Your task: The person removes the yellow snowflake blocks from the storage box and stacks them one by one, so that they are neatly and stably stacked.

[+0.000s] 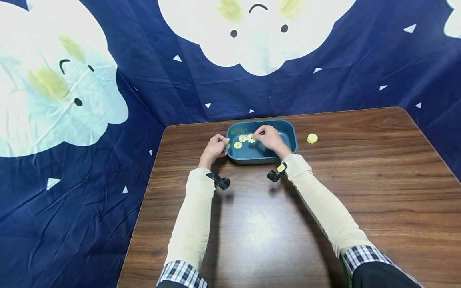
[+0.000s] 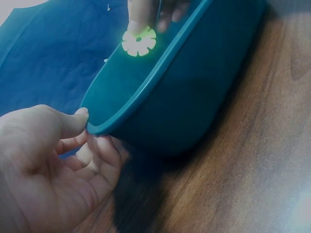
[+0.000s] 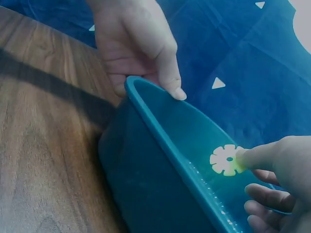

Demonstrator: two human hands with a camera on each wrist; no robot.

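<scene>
A teal plastic tub (image 1: 259, 157) stands near the back edge of the table. At its left end my left hand (image 1: 215, 147) pinches the rim, thumb on top and fingers beneath, as the left wrist view also shows. Over the inside of the tub, my right hand (image 1: 269, 138) pinches a yellow flower-shaped disc (image 3: 226, 159) with a small hole in its centre, between thumb and finger. More yellow flower discs (image 1: 238, 145) show inside the tub, left of the right hand; the tub's wall hides them in both wrist views.
To the right of the tub, a small yellow scalloped piece (image 1: 312, 138) lies on the brown wooden table (image 1: 360, 180). A dark blue cloth (image 1: 144, 88) with white clouds hangs behind the table and along its left side.
</scene>
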